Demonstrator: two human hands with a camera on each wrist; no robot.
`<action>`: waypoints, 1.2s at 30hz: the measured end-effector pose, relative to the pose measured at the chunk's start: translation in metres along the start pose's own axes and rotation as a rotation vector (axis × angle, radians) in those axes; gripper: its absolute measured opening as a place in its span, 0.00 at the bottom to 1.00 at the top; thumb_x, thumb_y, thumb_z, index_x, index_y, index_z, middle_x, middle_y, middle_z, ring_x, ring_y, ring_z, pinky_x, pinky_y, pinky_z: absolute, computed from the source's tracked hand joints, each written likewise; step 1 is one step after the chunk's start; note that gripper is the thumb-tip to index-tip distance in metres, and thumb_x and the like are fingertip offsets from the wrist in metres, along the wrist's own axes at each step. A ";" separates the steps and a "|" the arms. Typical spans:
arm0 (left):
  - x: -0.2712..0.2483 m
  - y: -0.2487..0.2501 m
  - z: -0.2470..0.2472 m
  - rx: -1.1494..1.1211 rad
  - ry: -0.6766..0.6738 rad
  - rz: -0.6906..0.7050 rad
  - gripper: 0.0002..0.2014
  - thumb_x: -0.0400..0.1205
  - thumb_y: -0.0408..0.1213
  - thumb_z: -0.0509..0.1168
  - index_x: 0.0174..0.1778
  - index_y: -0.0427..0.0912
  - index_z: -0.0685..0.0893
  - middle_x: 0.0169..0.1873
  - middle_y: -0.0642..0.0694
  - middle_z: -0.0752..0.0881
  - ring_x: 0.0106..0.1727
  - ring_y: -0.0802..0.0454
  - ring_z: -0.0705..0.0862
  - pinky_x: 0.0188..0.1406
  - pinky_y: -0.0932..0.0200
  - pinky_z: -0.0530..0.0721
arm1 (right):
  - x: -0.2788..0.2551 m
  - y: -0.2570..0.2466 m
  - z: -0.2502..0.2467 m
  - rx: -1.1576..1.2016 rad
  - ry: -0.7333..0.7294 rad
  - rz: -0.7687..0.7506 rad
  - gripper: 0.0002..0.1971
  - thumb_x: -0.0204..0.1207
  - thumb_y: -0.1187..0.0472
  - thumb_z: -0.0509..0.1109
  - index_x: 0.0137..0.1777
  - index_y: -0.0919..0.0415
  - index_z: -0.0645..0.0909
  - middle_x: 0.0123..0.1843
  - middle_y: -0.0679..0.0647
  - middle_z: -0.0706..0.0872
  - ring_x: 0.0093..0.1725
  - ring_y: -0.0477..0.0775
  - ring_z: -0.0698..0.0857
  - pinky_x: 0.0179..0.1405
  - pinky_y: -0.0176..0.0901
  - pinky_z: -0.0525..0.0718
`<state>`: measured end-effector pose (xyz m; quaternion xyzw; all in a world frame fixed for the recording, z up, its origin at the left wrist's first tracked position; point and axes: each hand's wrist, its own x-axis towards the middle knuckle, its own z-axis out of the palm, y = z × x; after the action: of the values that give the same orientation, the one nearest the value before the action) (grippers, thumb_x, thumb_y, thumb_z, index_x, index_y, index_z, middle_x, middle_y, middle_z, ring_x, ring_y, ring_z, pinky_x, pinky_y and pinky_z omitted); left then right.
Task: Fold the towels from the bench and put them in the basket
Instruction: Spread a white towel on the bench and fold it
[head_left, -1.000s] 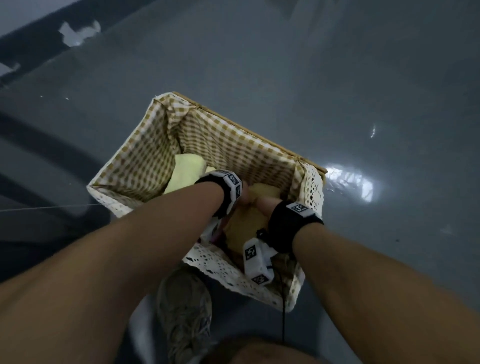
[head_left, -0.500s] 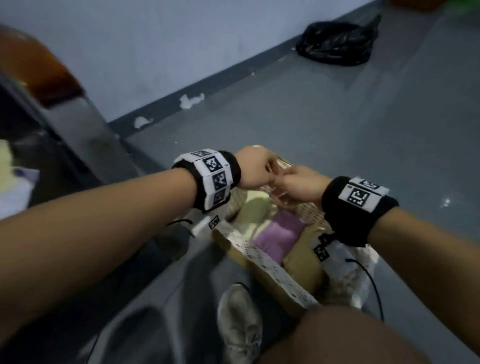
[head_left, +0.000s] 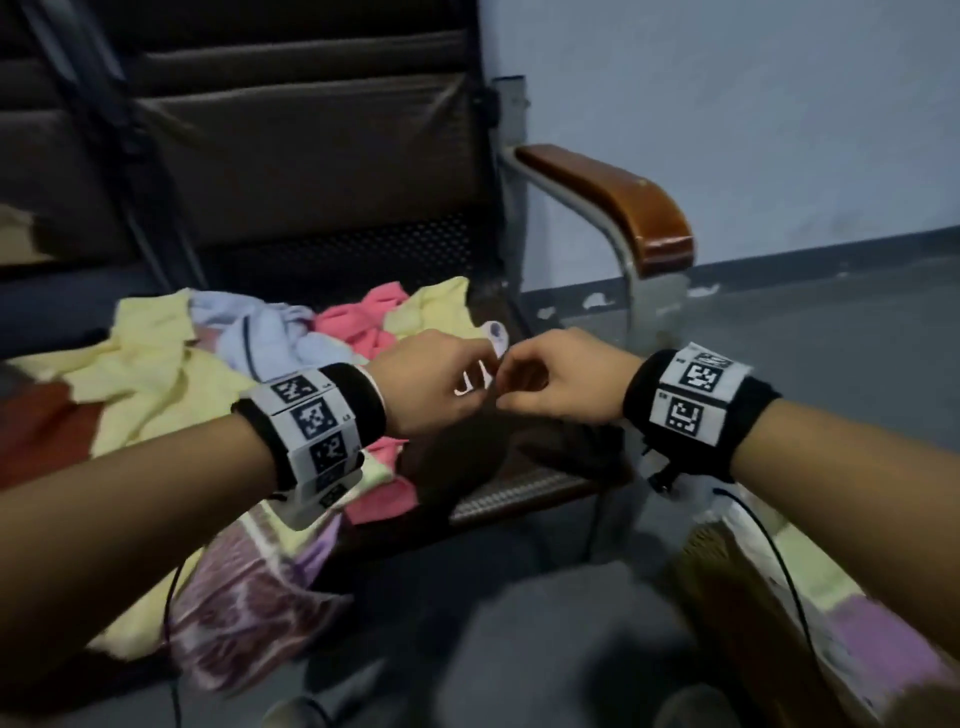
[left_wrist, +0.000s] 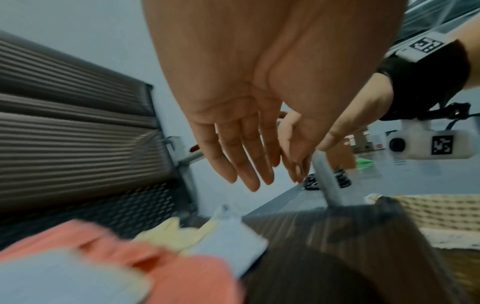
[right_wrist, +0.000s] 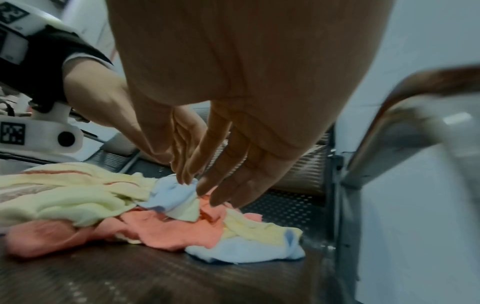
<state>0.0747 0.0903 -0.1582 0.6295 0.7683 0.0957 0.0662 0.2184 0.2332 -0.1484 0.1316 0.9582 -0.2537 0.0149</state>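
- Towels (head_left: 156, 374) lay in a loose, unfolded heap on the left part of the worktop (head_left: 519, 493): yellow, pink and pale blue ones tangled, a patterned one hanging over the near edge. Placed like that, they looked like the supply still to be worked through.
- Left hand (head_left: 431, 384) and right hand (head_left: 561, 379) were close together above the worktop's right, bare part, just right of the heap. Judgement: both were coming in as a pair because a fold needs two corners.
- Both grips held nothing. The wrist views showed the fingers (left_wrist: 241, 160) of the left hand straight and slightly spread, palm down; the right hand's fingers (right_wrist: 233, 174) were likewise extended and pointed at the heap. In the head view they looked loosely curled.
- Pale blue towel (right_wrist: 171, 195) was just under the fingertips of both hands; contact could not be told. Probably the next pick, being topmost and nearest.
- Basket (head_left: 810, 613) stood on the floor at near right, beside the worktop; a yellow and a purple towel showed inside. Judgement: put there for a short carry from fold to drop.
- Wooden armrest (head_left: 613, 202) bounded the worktop's far right end.
- Progress: partly done, many towels left.
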 end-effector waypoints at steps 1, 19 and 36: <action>-0.011 -0.020 0.003 0.007 -0.010 -0.052 0.14 0.82 0.43 0.66 0.63 0.49 0.83 0.54 0.53 0.90 0.54 0.51 0.88 0.55 0.49 0.85 | 0.017 -0.010 0.011 -0.016 -0.018 -0.021 0.14 0.75 0.46 0.75 0.57 0.48 0.87 0.47 0.43 0.90 0.49 0.42 0.88 0.58 0.41 0.85; -0.091 -0.158 0.027 0.220 0.066 -0.577 0.04 0.83 0.38 0.63 0.46 0.43 0.76 0.48 0.38 0.84 0.52 0.33 0.83 0.39 0.48 0.75 | 0.146 -0.077 0.123 -0.064 0.065 -0.100 0.19 0.71 0.41 0.76 0.53 0.51 0.77 0.42 0.47 0.88 0.42 0.54 0.86 0.44 0.51 0.85; -0.057 -0.138 0.015 -0.044 0.373 -0.431 0.43 0.69 0.54 0.74 0.81 0.57 0.65 0.73 0.44 0.77 0.72 0.41 0.76 0.67 0.43 0.78 | 0.115 -0.069 0.047 0.382 0.497 -0.047 0.14 0.72 0.50 0.53 0.30 0.55 0.71 0.30 0.46 0.77 0.32 0.47 0.75 0.33 0.46 0.72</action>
<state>-0.0420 0.0089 -0.2055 0.4217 0.8809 0.2104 -0.0438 0.0880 0.1806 -0.1671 0.1676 0.8704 -0.3893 -0.2506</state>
